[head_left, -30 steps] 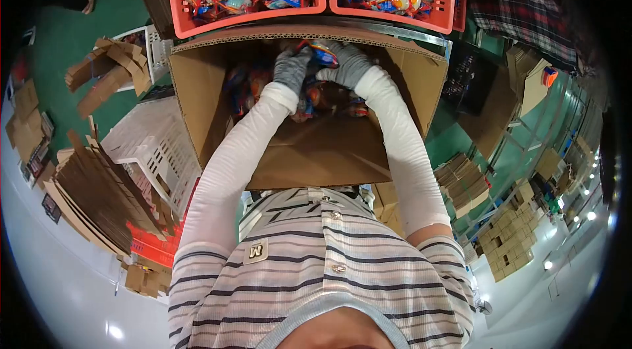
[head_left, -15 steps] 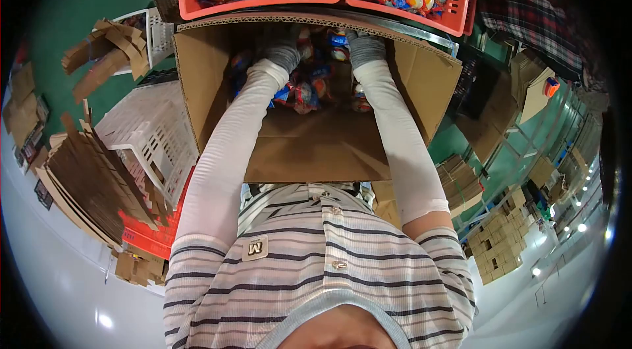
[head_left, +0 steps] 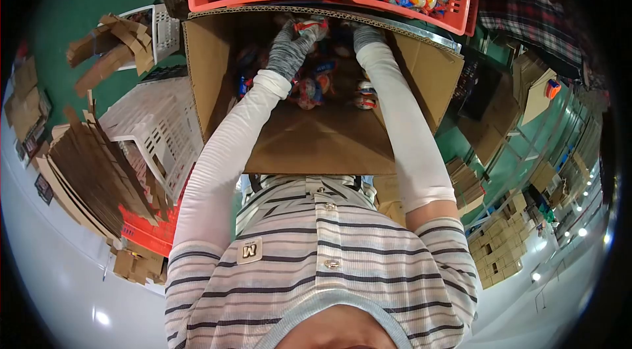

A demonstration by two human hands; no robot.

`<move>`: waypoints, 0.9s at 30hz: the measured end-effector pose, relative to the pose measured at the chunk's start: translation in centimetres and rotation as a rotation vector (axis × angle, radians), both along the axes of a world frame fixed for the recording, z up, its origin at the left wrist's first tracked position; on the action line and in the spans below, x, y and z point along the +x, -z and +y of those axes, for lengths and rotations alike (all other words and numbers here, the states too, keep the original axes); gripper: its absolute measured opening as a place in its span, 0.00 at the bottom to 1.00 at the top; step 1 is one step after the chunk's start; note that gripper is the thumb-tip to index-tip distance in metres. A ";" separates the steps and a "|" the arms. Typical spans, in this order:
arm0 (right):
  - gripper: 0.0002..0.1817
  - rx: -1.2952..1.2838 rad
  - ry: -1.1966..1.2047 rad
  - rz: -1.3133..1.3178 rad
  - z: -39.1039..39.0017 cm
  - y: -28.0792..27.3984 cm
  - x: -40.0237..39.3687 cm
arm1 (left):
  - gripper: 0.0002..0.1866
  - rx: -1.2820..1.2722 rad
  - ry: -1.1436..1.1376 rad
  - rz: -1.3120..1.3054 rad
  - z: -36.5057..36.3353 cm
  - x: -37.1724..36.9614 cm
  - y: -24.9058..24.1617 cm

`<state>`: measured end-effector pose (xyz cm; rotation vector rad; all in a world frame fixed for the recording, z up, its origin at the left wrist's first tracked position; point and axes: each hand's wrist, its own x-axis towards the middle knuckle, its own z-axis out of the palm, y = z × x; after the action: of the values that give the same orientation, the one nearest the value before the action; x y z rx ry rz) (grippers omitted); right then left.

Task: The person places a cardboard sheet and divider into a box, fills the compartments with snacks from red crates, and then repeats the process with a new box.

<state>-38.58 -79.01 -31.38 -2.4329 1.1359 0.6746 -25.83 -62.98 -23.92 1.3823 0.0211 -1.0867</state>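
A large open cardboard box (head_left: pixel 316 145) stands in front of me with several colourful wrapped packets (head_left: pixel 309 89) piled at its far end. My left hand (head_left: pixel 288 46), in a grey glove and white sleeve, is closed around one packet (head_left: pixel 309 27) near the box's far wall. My right hand (head_left: pixel 365 36), gloved the same, reaches deep against the far wall; its fingers are hidden among the packets.
Two red crates (head_left: pixel 454 6) full of the same packets sit just beyond the box. White plastic crates (head_left: pixel 155 132) and stacks of flat cardboard (head_left: pixel 85 184) lie to my left. More folded boxes (head_left: pixel 503 250) are piled on the green floor at right.
Both hands went down into the far end of the box. The left hand has since come up a little, gripping a packet, and the right hand stays low.
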 end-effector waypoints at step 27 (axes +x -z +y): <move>0.20 0.589 0.816 -0.182 7.2 -5.0 -5.4 | 0.15 0.625 1.352 -0.988 1.4 -4.9 1.4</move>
<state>-44.03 -71.80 -26.39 -1.3449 1.4419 0.4175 -30.74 -61.59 -25.33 2.4654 -1.6018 -1.3263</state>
